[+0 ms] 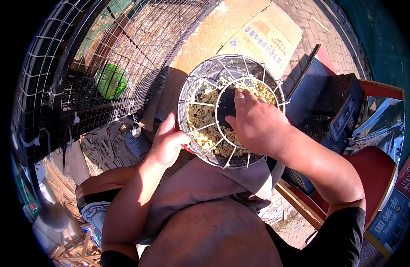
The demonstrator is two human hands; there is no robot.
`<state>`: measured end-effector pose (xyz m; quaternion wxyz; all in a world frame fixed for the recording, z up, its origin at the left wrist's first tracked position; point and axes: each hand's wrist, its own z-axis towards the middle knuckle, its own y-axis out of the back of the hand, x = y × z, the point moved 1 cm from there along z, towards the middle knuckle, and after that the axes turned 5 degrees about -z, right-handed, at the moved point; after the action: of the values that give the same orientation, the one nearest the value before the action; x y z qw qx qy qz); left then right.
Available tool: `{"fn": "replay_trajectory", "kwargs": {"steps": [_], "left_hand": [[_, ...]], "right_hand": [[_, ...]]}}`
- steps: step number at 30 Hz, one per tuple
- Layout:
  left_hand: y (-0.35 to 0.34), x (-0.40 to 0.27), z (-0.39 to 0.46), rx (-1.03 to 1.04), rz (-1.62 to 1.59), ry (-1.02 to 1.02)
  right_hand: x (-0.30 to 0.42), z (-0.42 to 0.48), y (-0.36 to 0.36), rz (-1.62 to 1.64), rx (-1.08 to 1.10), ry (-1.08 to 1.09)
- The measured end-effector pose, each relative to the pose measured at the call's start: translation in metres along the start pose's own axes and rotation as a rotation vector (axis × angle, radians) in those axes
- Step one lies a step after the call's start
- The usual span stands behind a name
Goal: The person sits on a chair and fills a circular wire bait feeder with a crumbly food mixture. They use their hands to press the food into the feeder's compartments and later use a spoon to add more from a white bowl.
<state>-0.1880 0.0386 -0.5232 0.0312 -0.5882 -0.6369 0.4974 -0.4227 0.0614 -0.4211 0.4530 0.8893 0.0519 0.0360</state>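
Observation:
My left hand (pixel 168 142) grips the left rim of a round dark poultry feeder pan (pixel 205 68), thumb on top. A white wire guard (pixel 205 104) spans the pan, with radial spokes and a ring in the middle. Pale yellow crumbly feed (pixel 201 120) lies around the pan's floor, thickest at the left and bottom. Over the ring, my right hand (pixel 258 121) reaches down into the pan. Its fingers are extended and its thumb stands apart, with nothing visible held; the fingertips are near the dark centre and the feed beyond it.
A wire mesh cage (pixel 125 43) rises at the left, with a green bowl (pixel 112 81) inside. Flattened cardboard (pixel 198 40) lies ahead on brick paving (pixel 341 53). At the right stand a dark plastic crate (pixel 338 110) and a red-seated stool (pixel 368 177).

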Motion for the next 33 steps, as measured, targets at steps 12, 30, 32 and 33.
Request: {"fn": "replay_trajectory", "kwargs": {"steps": [12,30,32,33], "left_hand": [[0.044,0.016,0.006,0.097,-0.41,0.089],[0.009,0.009,0.001,0.069,-0.044,-0.037],[0.011,0.01,0.002,0.085,-0.022,-0.05],[0.0,0.007,0.0,0.072,-0.018,-0.065]], "right_hand": [[-0.067,-0.058,0.056,1.17,-0.592,0.003],[-0.094,-0.038,0.045,0.277,0.057,0.091],[-0.094,-0.032,0.037,0.226,0.09,0.102],[-0.089,-0.03,0.037,0.232,0.111,0.054]]}}
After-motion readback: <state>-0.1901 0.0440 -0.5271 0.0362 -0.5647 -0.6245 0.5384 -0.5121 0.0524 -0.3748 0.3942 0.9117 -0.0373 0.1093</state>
